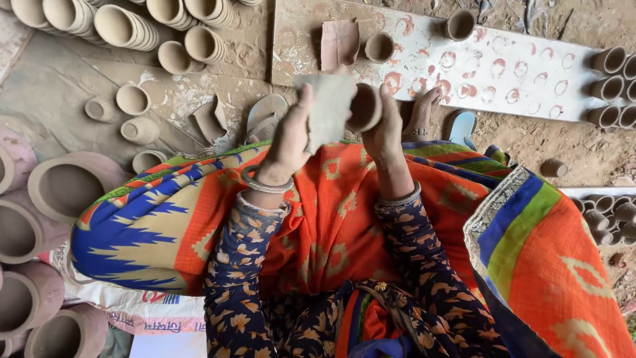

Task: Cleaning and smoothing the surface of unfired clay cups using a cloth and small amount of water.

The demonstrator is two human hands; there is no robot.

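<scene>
Grey-brown clay everywhere. Left hand (290, 136) closed around a flat grey pad of cloth or paper (328, 109), thumb and fingers pinching its lower edge, sheet raised just beside the cup. Right hand (383, 129) wrapped about a small unfired clay cup (364, 107), held on its side above the lap with its mouth turned toward the pad, fingers curled round the far wall. Judged as the wiping or smoothing step, pad about to meet the cup's surface. Next move likely called for a light, even rub while turning the cup, with a gentle grip, since soft clay would dent. Beyond the hands, a pale board (503, 69) marked with ring stains, more cups (379, 48) standing on it; larger pots (66, 189) stacked at left.
</scene>
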